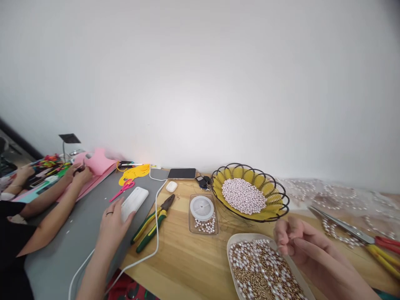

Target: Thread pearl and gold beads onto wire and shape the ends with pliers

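My left hand point(113, 223), with a dark ring on one finger, grips the near end of a white power bank point(135, 202) over the grey mat. The thumb lies along one side and the fingers along the other. My right hand point(308, 250) is held above the right edge of a white tray point(230, 266) of pearl and gold beads point(261, 266). Its thumb and fingertips are pinched together; whatever may be between them is too small to make out. Beyond that hand stands a yellow basket point(275, 200) with a black wire rim, holding many pearl beads point(243, 196).
Pliers point(153, 225), a white cable point(157, 233), a spool point(201, 208) in a clear box, an earbud case point(171, 186) and a phone point(181, 173) lie mid-table. Large scissors point(346, 229) and bead strands point(340, 237) are right. Pink scissors point(123, 189) and a co-worker's hands point(79, 171) are left.
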Demonstrator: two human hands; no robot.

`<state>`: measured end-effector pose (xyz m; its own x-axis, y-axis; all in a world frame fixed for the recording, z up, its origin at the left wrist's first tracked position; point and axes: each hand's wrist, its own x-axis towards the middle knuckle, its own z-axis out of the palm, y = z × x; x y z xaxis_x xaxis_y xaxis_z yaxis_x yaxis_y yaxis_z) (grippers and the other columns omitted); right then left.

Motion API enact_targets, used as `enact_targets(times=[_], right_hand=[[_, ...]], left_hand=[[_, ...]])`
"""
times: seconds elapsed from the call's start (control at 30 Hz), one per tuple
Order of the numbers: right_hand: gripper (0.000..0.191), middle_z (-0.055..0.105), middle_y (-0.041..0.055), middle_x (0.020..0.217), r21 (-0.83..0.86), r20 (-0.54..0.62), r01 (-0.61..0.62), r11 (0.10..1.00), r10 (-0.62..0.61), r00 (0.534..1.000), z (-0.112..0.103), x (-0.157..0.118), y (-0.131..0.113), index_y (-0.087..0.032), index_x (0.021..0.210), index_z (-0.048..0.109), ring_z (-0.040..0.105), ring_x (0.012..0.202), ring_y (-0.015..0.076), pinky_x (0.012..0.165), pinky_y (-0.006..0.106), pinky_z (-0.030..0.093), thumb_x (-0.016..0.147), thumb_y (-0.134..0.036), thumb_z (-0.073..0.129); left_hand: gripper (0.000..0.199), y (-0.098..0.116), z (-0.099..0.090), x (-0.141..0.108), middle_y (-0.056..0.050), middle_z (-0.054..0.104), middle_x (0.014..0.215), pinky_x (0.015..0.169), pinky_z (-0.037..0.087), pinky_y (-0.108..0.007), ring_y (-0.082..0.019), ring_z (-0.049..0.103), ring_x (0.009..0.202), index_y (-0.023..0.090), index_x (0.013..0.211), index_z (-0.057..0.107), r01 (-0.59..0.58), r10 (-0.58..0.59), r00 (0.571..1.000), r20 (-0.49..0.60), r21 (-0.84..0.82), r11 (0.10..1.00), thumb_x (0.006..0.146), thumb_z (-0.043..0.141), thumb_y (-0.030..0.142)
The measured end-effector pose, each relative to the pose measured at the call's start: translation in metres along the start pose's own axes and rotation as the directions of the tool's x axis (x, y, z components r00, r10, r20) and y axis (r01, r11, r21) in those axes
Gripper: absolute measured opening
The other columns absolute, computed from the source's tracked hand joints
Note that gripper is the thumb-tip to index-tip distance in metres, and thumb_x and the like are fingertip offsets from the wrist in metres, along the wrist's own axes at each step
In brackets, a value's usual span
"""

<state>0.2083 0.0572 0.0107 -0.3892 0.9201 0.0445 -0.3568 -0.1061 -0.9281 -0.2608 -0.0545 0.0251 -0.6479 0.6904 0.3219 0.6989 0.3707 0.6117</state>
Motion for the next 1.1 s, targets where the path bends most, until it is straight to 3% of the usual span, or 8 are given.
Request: enact_targets(times=[0.07, 0.17, 0.3, 0.4, 0.5, 0.73, 0.87, 1.1], right_hand=[[0.017, 0.061, 0.0087, 0.076, -0.027, -0.016, -0.016, 1.000, 0.015, 1.000, -0.001, 0.000, 0.001, -0.029, 0.071, 0.067, 0.059, 0.063, 0.0239, 0.057, 0.037, 0.054, 0.083, -0.039, 0.074], [0.019, 0.060, 0.0076, 0.073, -0.045, -0.020, -0.024, 0.999, 0.023, 1.000, -0.003, 0.000, 0.003, -0.028, 0.068, 0.066, 0.059, 0.061, 0.0229, 0.055, 0.036, 0.053, 0.078, -0.039, 0.079], [0.020, 0.061, 0.0071, 0.074, -0.016, -0.034, -0.030, 0.999, 0.029, 0.999, -0.002, 0.001, 0.002, -0.027, 0.069, 0.067, 0.060, 0.061, 0.0221, 0.056, 0.035, 0.053, 0.077, -0.037, 0.082], [0.020, 0.062, 0.0085, 0.075, -0.009, -0.041, -0.037, 0.999, 0.036, 0.999, -0.001, 0.002, -0.002, -0.027, 0.069, 0.068, 0.059, 0.062, 0.0226, 0.057, 0.036, 0.053, 0.078, -0.039, 0.081], [0.021, 0.061, 0.0068, 0.073, -0.004, -0.048, -0.030, 1.000, 0.029, 0.998, 0.000, 0.002, -0.005, -0.027, 0.068, 0.066, 0.058, 0.062, 0.0220, 0.057, 0.034, 0.053, 0.079, -0.039, 0.080], [0.023, 0.058, 0.0055, 0.070, -0.012, -0.038, -0.040, 0.999, 0.040, 0.999, -0.002, 0.001, -0.006, -0.028, 0.068, 0.064, 0.058, 0.060, 0.0214, 0.055, 0.034, 0.053, 0.077, -0.039, 0.081], [0.023, 0.058, 0.0060, 0.071, -0.011, -0.045, -0.032, 0.999, 0.032, 0.998, -0.002, 0.001, -0.005, -0.028, 0.068, 0.065, 0.058, 0.061, 0.0217, 0.056, 0.034, 0.055, 0.080, -0.041, 0.080], [0.019, 0.058, 0.0056, 0.071, 0.009, -0.036, -0.043, 0.999, 0.043, 0.998, -0.004, 0.003, -0.004, -0.028, 0.069, 0.066, 0.058, 0.061, 0.0199, 0.056, 0.031, 0.053, 0.077, -0.035, 0.081]], left_hand=[[0.046, -0.011, 0.007, 0.012, -0.022, 0.062, 0.131, 0.114, 0.030, -0.069, -0.051, 0.046, 0.135, 0.013, 0.116, 0.066, 0.091, -0.091, 0.995, 0.045, -0.006, 0.996, 0.076, 0.081, 0.029], [0.036, -0.016, 0.014, 0.032, -0.012, 0.060, 0.138, 0.103, 0.050, -0.056, -0.032, 0.060, 0.124, 0.017, 0.130, 0.062, 0.186, -0.178, 0.978, 0.110, -0.069, 0.980, 0.097, 0.067, 0.032], [0.034, -0.013, 0.002, 0.048, -0.011, 0.064, 0.131, 0.093, 0.058, -0.048, -0.027, 0.067, 0.111, 0.016, 0.128, 0.062, 0.333, -0.278, 0.932, 0.232, -0.247, 0.910, 0.099, 0.066, 0.032], [0.036, -0.009, -0.018, 0.050, -0.012, 0.071, 0.117, 0.083, 0.061, -0.044, -0.024, 0.072, 0.096, 0.014, 0.128, 0.062, 0.447, -0.305, 0.883, 0.357, -0.440, 0.779, 0.103, 0.056, 0.040], [0.047, -0.005, -0.032, 0.048, -0.017, 0.078, 0.102, 0.074, 0.064, -0.040, -0.028, 0.076, 0.086, 0.008, 0.137, 0.057, 0.503, -0.286, 0.860, 0.423, -0.606, 0.616, 0.100, 0.046, 0.034], [0.065, -0.009, -0.028, 0.039, -0.015, 0.081, 0.090, 0.061, 0.064, -0.040, -0.028, 0.075, 0.066, 0.010, 0.156, 0.038, 0.595, -0.296, 0.803, 0.518, -0.720, 0.356, 0.095, 0.047, 0.030], [0.065, -0.011, -0.027, 0.035, -0.017, 0.081, 0.096, 0.065, 0.065, -0.043, -0.030, 0.077, 0.073, 0.011, 0.158, 0.034, 0.630, -0.289, 0.776, 0.561, -0.707, 0.321, 0.096, 0.045, 0.026], [0.066, -0.002, -0.030, 0.029, -0.022, 0.078, 0.107, 0.062, 0.065, -0.039, -0.034, 0.078, 0.085, 0.005, 0.154, 0.038, 0.662, -0.259, 0.746, 0.614, -0.640, 0.390, 0.092, 0.058, 0.016]])
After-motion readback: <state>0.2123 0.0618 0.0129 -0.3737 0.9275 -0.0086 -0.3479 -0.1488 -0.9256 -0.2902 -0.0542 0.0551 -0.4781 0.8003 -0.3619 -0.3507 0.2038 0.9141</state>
